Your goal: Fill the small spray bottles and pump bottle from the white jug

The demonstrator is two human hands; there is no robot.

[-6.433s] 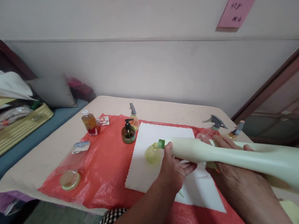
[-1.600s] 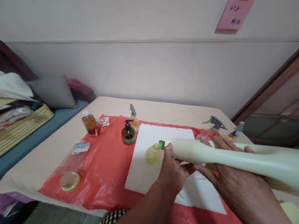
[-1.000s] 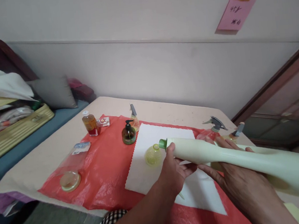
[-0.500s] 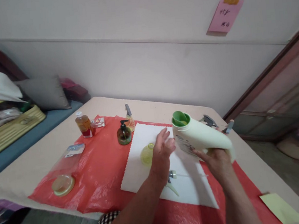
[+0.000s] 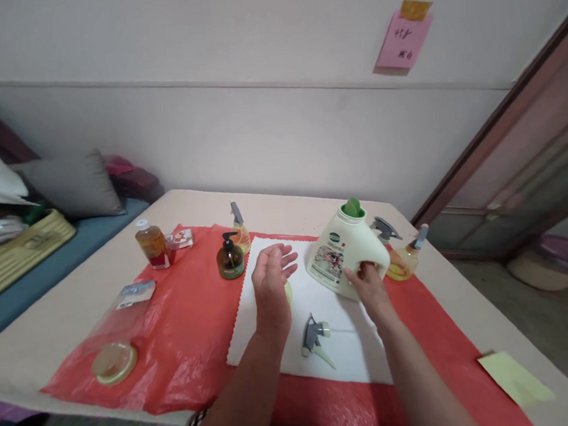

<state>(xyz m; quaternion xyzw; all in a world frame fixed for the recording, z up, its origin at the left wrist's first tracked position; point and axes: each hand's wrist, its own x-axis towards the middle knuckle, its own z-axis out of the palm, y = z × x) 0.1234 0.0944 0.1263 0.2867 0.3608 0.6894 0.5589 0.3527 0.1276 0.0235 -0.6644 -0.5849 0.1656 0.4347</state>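
My right hand (image 5: 369,288) is wrapped round the handle of a large pale-green detergent jug (image 5: 330,252). A green spout shows in the jug's uncapped neck, and the jug leans slightly over the white sheet (image 5: 271,353). My left hand (image 5: 272,287), fingers apart and holding nothing, is raised over the sheet. Behind it a yellow-green bottle (image 5: 289,293) is mostly hidden. A grey trigger spray head (image 5: 314,335) with a thin dip tube lies on the sheet between my forearms.
On the red plastic sheet (image 5: 190,334) are a dark pump bottle (image 5: 231,259), a spray bottle (image 5: 240,233) and a round lidded tub (image 5: 115,362). An amber bottle (image 5: 152,246) stands left. Right of the jug is another spray bottle (image 5: 402,262); a yellow paper (image 5: 514,377) lies near the edge.
The jug has gone from strongly tipped leftward to nearly upright and lower, its label now facing me. My left hand has shifted left, and the view has turned slightly right.
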